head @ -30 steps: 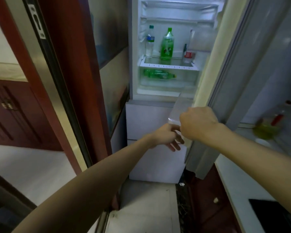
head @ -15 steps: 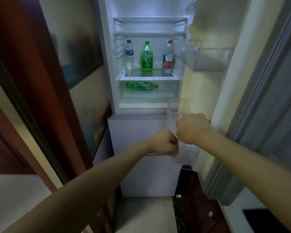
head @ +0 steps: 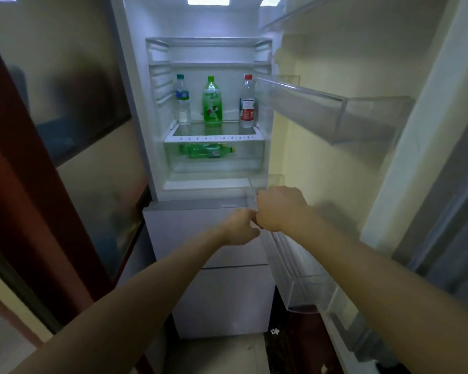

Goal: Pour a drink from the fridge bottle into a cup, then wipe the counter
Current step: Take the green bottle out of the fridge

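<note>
The fridge [head: 157, 130] stands open with its light on. On its glass shelf stand a clear bottle with a blue cap [head: 183, 103], a green bottle [head: 212, 103] and a clear bottle with a red cap and red label [head: 247, 103]. Another green bottle [head: 208, 151] lies in the drawer below. The fridge door [head: 335, 171] is swung out to the right. My right hand [head: 278, 209] grips the near corner of the door's lower clear bin [head: 295, 265]. My left hand [head: 241, 228] is curled against the same corner, touching my right hand. No cup or cloth is in view.
An upper clear door bin [head: 322, 112] juts out at the height of the bottles. White lower fridge drawers [head: 208, 238] are closed. A dark red door frame [head: 38, 211] and a glass panel stand close on the left. A tiled floor [head: 222, 354] lies below.
The fridge door has swung further open to the right with both hands on its lower corner. My view has come closer and centred on the shelves. My left hand's fingers have curled tighter.
</note>
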The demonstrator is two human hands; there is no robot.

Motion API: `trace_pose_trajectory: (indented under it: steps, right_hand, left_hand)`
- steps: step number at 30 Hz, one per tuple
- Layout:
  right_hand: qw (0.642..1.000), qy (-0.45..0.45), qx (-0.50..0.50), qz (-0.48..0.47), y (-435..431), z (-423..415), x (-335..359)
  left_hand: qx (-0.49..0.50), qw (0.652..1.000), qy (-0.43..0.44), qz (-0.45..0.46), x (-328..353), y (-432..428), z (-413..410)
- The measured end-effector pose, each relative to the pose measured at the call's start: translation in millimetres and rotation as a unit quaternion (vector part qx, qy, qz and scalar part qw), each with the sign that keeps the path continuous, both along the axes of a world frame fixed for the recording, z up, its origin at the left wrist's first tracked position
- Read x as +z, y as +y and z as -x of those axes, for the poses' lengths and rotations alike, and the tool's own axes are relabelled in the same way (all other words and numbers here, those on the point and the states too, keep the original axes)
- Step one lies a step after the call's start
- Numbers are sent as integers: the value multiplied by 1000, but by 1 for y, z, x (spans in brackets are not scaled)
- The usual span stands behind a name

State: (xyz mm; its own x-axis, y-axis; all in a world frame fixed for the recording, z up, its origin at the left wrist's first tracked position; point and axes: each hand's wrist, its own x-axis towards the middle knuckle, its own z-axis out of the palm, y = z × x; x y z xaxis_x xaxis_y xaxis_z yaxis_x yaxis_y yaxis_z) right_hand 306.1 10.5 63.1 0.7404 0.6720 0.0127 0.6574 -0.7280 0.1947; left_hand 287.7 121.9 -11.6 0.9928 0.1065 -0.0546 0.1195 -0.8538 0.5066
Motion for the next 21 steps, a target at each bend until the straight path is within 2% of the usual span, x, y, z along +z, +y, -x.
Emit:
trace_pose_trajectory:
  steps: [6, 9, 15, 21]
  right_hand:
    - [1000, 16, -18, -7, 19, -37, -17]
    - [999, 36, -37, 15, 62, -80, -29]
    - [999, -10, -40, 19, 72, -105, -31]
    - [998, -5, -64, 23, 130, -169, -14]
  left_hand:
    - [-31, 998, 19, -42, 7, 36, -30]
    - [-40, 996, 50, -64, 6, 96, -72]
    - [-46, 990, 87, -96, 10, 128, -93]
    - [-55, 990, 20, -130, 46, 189, -163]
